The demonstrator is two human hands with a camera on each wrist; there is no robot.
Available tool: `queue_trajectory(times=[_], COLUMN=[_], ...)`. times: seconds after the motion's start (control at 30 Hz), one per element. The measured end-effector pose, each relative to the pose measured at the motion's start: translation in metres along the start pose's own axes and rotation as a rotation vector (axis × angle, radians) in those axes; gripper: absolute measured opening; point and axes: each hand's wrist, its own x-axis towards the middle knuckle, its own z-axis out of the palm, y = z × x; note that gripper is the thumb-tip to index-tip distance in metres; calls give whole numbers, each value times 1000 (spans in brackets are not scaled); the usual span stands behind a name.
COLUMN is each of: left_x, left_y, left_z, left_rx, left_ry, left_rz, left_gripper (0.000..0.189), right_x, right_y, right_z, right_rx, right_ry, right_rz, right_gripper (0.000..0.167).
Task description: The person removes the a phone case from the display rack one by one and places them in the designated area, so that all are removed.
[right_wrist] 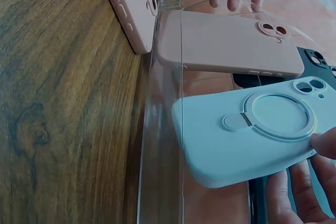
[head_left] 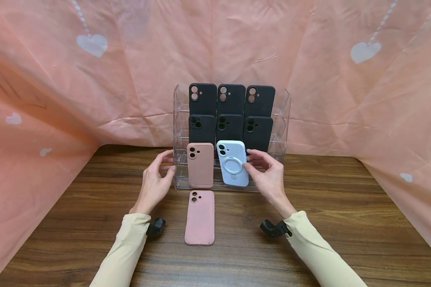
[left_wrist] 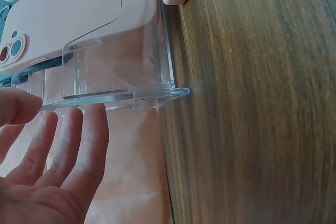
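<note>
My right hand (head_left: 269, 177) pinches the right edge of a pale blue phone case (head_left: 238, 175) with a ring stand on its back. The case leans tilted at the lowest tier of a clear acrylic display rack (head_left: 181, 181); whether its bottom sits behind the front lip, I cannot tell. Beside it in that tier stands a pink phone case (head_left: 201, 167). My left hand (head_left: 156, 181) is at the rack's left side, and in the left wrist view its fingertips (left_wrist: 94, 116) touch the outer face of the side panel.
Black phone cases fill the two upper tiers, such as one at the top left (head_left: 204, 104). Another pink case (head_left: 200, 219) lies on the wooden table (head_left: 327, 199) in front of the rack. A pink curtain with white hearts (head_left: 147, 59) hangs behind.
</note>
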Motion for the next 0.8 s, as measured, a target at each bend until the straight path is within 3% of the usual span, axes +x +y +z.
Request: queue_trajectory(times=[0.53, 0.8], left_x=[0, -1], left_y=[-1, -1], left_z=[0, 0], left_rx=[11, 10], left_ry=[3, 2], left_rz=[14, 7], left_gripper=[46, 46], right_x=[0, -3], right_y=[-3, -7], right_z=[-9, -15], right_rx=[-4, 13], right_ry=[15, 5], right_rz=[-34, -11], right_gripper=[36, 36])
